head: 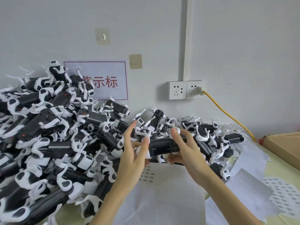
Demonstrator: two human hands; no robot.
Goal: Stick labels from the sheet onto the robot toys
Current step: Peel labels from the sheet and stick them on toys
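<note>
Hands meet over the middle of the table in the head view, both on one black-and-white toy (162, 147) held level above a label sheet (162, 189). The left hand (134, 159) steadies the toy's left end with thumb and lower fingers, while its upper fingers fan out straight. The right hand (186, 150) grips the toy's right end, thumb beneath and fingers curled over the top. The sheet lies flat under the wrists, with a few small labels (148, 175) showing beside the left hand. A pile (53, 135) of matching toys fills the left and reaches along the wall behind the hands. On the right lie loose sheets (282, 197), a cardboard box (285, 148), and a yellow cable (227, 116) plugged into a wall socket (186, 90). A sign (105, 82) hangs behind the pile.
</note>
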